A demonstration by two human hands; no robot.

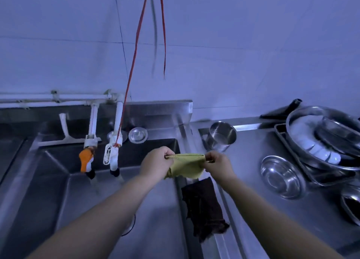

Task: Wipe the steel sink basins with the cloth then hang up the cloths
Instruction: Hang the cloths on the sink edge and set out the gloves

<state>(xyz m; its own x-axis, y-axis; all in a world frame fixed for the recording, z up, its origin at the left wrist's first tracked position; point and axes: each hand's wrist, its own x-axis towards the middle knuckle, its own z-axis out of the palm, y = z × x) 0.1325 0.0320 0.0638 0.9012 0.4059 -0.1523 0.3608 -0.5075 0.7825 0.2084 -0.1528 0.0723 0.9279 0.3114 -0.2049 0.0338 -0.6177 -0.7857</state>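
Head view: left hand [158,162] & right hand [218,164] each pinch a top corner of the yellow cloth [185,166], pulled flat between them, up in the air over the sink basin [93,190]'s right rim. It looks soft, light, floppy, maybe damp, so hold it by the corners or it folds up. A dark cloth [202,206] hangs over that rim, just below. Lots of free room above. The taps [101,153] and red string [134,50] are on the left, the steel cup [222,137] & bowls [282,176] on the right, all near.
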